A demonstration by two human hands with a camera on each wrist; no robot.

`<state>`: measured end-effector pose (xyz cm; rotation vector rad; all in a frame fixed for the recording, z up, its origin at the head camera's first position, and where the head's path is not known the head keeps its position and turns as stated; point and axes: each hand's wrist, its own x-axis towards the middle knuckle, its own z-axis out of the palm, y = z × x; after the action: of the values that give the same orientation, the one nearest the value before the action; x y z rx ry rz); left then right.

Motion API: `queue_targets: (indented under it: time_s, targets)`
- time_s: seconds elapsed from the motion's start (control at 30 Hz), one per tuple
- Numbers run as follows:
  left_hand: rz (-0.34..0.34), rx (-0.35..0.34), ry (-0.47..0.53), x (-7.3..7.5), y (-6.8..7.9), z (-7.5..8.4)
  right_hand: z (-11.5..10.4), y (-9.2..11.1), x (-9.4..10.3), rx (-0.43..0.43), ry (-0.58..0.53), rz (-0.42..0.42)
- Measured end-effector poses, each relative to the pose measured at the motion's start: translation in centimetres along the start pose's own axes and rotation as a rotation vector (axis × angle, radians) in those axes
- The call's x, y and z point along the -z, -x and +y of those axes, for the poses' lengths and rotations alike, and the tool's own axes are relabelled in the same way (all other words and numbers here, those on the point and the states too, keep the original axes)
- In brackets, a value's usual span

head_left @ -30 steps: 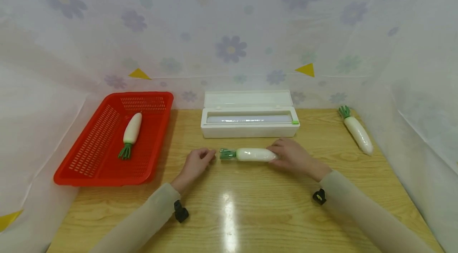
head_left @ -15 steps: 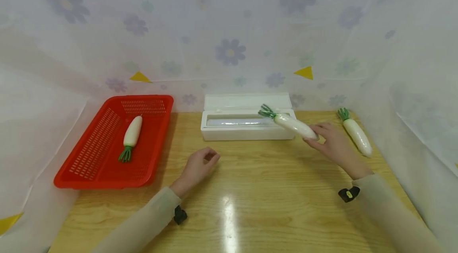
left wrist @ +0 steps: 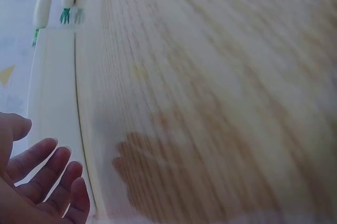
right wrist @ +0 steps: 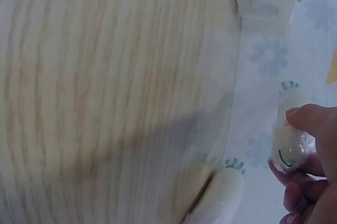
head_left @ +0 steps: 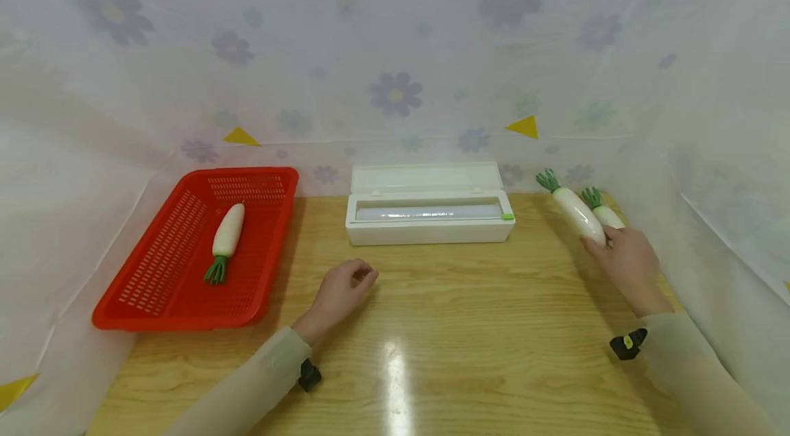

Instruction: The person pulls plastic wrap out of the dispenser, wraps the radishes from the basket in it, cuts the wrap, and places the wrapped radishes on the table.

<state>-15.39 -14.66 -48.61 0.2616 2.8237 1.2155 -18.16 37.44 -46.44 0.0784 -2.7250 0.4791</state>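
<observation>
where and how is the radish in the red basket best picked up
The radish is probably best gripped around the middle of its white body, from above, thumb and fingers across its width. It lies lengthwise with its green leaves toward the person, and the basket's raised walls make a low side approach awkward.

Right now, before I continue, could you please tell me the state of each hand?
Left hand: open and relaxed, holding nothing.
Right hand: closed, holding a white radish by its leafless end.
</observation>
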Motion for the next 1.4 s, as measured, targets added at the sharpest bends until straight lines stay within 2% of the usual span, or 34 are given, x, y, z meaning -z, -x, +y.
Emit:
queue_targets:
  time_s: [0.1, 0.27, 0.57, 0.83, 1.23, 1.4]
  targets:
    - [0.003, -0.015, -0.004, 0.0, 0.1, 0.0, 0.9, 0.2, -0.3, -0.09, 0.014, -0.038]
    - [0.008, -0.024, -0.009, 0.0, 0.1, -0.1, 1.8, 0.4, -1.1, -0.17, 0.035, -0.095]
    - [0.004, -0.027, -0.02, -0.2, 0.2, -0.2, 1.7, 0.4, -1.8, -0.29, 0.042, -0.172]
    - [0.007, -0.049, -0.025, -0.2, 0.2, -0.4, 1.9, 0.4, -2.2, -0.324, 0.052, -0.252]
    - [-0.011, -0.049, -0.029, 0.0, 0.2, -0.1, 1.5, 0.3, -1.9, -0.304, 0.027, -0.294]
    - [-0.008, -0.068, -0.04, 0.0, 0.2, -0.2, 1.4, 0.3, -1.5, -0.29, 0.068, -0.287]
